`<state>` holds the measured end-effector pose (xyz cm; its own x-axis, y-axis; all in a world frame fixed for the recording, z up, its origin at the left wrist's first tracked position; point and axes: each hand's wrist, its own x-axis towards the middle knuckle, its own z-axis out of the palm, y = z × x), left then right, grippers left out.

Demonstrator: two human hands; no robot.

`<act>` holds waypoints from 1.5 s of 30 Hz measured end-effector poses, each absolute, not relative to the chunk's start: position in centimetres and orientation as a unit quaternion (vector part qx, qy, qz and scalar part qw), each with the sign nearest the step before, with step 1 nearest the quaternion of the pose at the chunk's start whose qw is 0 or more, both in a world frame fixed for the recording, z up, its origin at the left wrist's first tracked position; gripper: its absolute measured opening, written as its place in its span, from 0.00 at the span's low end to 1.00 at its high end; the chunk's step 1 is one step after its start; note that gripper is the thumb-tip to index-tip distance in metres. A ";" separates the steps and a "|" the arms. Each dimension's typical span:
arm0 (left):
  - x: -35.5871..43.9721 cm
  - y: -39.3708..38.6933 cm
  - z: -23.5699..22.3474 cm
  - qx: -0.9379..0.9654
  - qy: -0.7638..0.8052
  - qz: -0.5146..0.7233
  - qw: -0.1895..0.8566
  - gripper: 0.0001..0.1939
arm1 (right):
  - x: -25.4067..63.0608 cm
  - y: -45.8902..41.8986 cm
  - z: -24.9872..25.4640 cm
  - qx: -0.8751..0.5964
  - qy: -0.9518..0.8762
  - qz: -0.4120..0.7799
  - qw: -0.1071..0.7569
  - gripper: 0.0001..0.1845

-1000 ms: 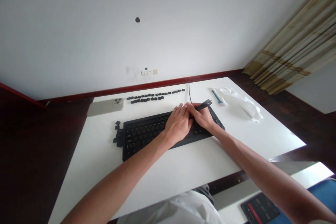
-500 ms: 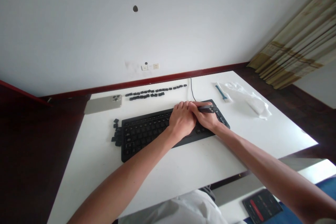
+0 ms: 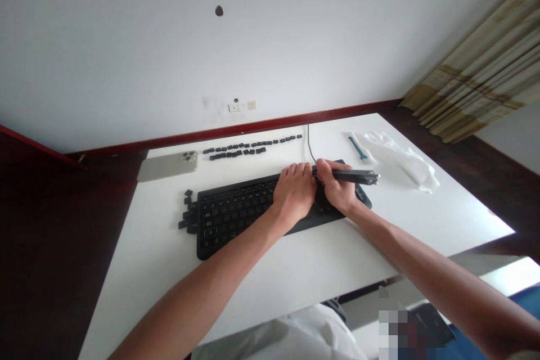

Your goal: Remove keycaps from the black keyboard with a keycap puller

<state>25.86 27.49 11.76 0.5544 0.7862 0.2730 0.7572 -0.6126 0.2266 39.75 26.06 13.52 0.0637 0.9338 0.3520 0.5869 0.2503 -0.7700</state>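
A black keyboard (image 3: 236, 211) lies across the middle of the white table (image 3: 270, 275). My left hand (image 3: 294, 194) rests on its right half, fingers curled down onto the keys. Beside it, my right hand (image 3: 337, 188) is closed round a long dark tool (image 3: 354, 176) that points out to the right, level above the keyboard's right end. The two hands touch. Whatever lies under them on the keyboard is hidden.
Several loose black keycaps (image 3: 248, 148) lie in rows at the back, more (image 3: 187, 216) by the keyboard's left end. A phone (image 3: 167, 165) lies back left. A blue brush (image 3: 358, 147) and crumpled white cloth (image 3: 405, 163) sit back right. The keyboard's cable (image 3: 309, 143) runs to the far edge.
The tool in my right hand has swung from pointing up and back to lying level, sticking out to the right. My left hand's fingers have curled down onto the keys.
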 end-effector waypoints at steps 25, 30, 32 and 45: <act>24.4 27.7 14.8 0.902 0.418 0.106 0.030 0.09 | 42.2 27.5 14.2 -0.590 -0.638 0.156 0.469 0.30; 25.1 27.0 14.1 0.899 0.427 0.092 -0.029 0.12 | 42.5 27.7 13.9 -0.586 -0.643 0.167 0.465 0.29; 25.3 26.9 13.9 0.901 0.424 0.088 -0.036 0.12 | 42.5 27.7 13.9 -0.584 -0.644 0.171 0.463 0.29; 25.2 27.2 14.9 0.911 0.408 0.054 0.001 0.09 | 42.1 28.1 13.5 -0.572 -0.664 0.211 0.433 0.30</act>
